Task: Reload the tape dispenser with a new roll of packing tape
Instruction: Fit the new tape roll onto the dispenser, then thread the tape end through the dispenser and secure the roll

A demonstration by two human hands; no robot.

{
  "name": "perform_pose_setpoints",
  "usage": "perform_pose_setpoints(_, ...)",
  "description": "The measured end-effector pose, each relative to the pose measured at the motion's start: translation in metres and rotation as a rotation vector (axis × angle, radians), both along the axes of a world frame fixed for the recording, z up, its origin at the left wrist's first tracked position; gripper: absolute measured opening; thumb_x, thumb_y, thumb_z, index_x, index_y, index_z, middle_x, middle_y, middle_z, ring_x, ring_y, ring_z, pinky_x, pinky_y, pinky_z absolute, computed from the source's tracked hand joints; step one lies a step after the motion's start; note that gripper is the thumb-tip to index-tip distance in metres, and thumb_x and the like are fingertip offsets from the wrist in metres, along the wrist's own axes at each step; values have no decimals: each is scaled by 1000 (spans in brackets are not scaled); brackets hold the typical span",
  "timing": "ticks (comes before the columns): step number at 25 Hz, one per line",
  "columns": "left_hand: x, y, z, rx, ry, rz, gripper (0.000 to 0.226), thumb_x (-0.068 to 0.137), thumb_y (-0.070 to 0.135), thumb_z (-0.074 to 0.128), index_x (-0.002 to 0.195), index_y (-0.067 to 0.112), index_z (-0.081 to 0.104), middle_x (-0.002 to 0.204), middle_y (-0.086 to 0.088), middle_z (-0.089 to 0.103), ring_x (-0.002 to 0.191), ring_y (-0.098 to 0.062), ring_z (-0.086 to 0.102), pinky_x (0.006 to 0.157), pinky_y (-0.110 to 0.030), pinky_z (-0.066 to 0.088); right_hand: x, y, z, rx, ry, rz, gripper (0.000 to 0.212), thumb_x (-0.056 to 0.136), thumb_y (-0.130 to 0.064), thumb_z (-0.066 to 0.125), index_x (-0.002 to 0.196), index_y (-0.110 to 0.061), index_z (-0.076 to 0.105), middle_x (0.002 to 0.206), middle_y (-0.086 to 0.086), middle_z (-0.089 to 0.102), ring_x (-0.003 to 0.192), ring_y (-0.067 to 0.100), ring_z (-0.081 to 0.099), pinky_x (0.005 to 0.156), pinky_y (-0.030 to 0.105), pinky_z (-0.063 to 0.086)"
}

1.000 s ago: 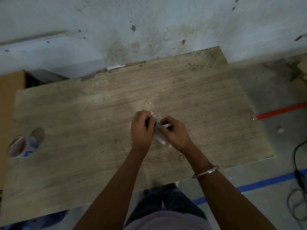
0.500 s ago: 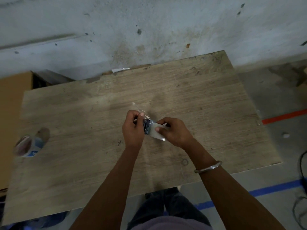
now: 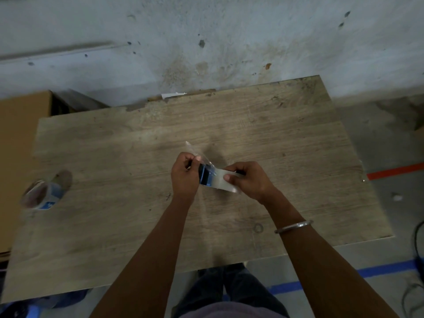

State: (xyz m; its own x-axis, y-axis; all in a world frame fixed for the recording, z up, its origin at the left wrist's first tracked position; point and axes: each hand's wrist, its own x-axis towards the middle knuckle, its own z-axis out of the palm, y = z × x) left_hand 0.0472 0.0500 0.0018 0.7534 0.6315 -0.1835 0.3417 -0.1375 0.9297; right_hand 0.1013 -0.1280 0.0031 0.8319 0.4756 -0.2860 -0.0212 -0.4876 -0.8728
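Note:
Above the middle of the wooden table [image 3: 114, 226], both my hands hold a small tape dispenser [image 3: 205, 177] with a dark blue body and a clear tape roll [image 3: 223, 181]. My left hand [image 3: 184, 175] pinches a strip of clear tape [image 3: 193, 149] that sticks up and away from the dispenser. My right hand [image 3: 249, 180] grips the roll side, thumb pressed on the tape. Much of the dispenser is hidden by my fingers. A second tape roll [image 3: 42, 193] with a blue label lies at the table's left edge.
A brown cardboard box [image 3: 20, 145] stands left of the table against the stained wall. A scrap of clear film [image 3: 173, 95] lies at the table's far edge. Red [image 3: 394, 172] and blue [image 3: 321, 280] floor tape lines and dark cables [image 3: 416, 283] are on the right.
My hands have drawn apart a little, exposing the blue dispenser body between them, and the loose tape strip in my left hand now stands up longer. The view shifted slightly.

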Motion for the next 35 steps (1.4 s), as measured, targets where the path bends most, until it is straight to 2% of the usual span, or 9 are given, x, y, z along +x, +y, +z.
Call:
perform_pose_setpoints(3,-1,12,1,45,55,-76,12,95,19,60,86,11,58,83,3,64,72,0,59,60,-12,48,7,4,-2,2,-5,35,11,84,-22,74,93,-15,75,88,-3,74,82,10,68,73,26,53)
perform_pose_setpoints(7,0,17,-3,31,76,-107,15,93,22,62,83,13,58,80,0,65,72,-7,60,66,-19,50,14,4,-4,-10,-10,69,9,86,-20,72,91,-12,74,84,-2,71,74,-2,62,65,12,48)
perform_pose_setpoints(11,-1,21,-10,68,84,-118,15,92,20,64,78,18,57,76,4,63,70,-7,58,67,-22,48,9,6,-14,7,3,75,10,84,-13,73,93,-11,69,91,-3,70,82,-2,64,72,11,49)
perform_pose_setpoints(14,-3,23,-16,65,92,-112,13,92,19,64,80,16,58,77,3,63,72,-9,58,68,-26,50,10,8,-15,48,-4,47,20,83,-6,73,101,-8,65,97,-8,66,88,-11,61,76,6,46)
perform_pose_setpoints(19,-2,21,-13,32,105,-106,8,93,17,61,85,17,59,82,4,63,75,-7,58,66,-21,45,15,21,-2,1,138,157,19,85,-9,69,100,-21,69,99,-10,68,93,-1,63,78,16,48)
perform_pose_setpoints(21,-1,20,-13,22,101,-111,7,95,21,60,90,17,61,85,4,65,78,-9,61,68,-23,49,12,30,0,-35,73,109,8,86,-24,69,95,-24,71,96,-10,67,90,3,62,79,23,47)
perform_pose_setpoints(24,-3,21,-9,24,73,-174,10,95,26,60,94,18,66,89,5,69,84,-10,66,75,-26,54,4,40,1,-139,-93,60,19,86,-44,68,91,-26,71,90,-14,63,85,1,58,76,23,47)
perform_pose_setpoints(29,2,26,4,154,93,-330,10,87,32,72,89,22,70,85,13,70,80,2,65,70,-9,48,3,53,-2,-262,-113,93,22,87,-43,66,92,-24,76,87,-6,73,82,12,67,77,38,56)
perform_pose_setpoints(35,0,31,-2,167,90,-340,9,84,25,74,81,18,73,76,8,70,73,-7,66,71,-23,53,-15,57,-2,-266,-111,-56,17,86,-39,66,91,-25,74,87,-7,72,82,10,66,72,29,52)
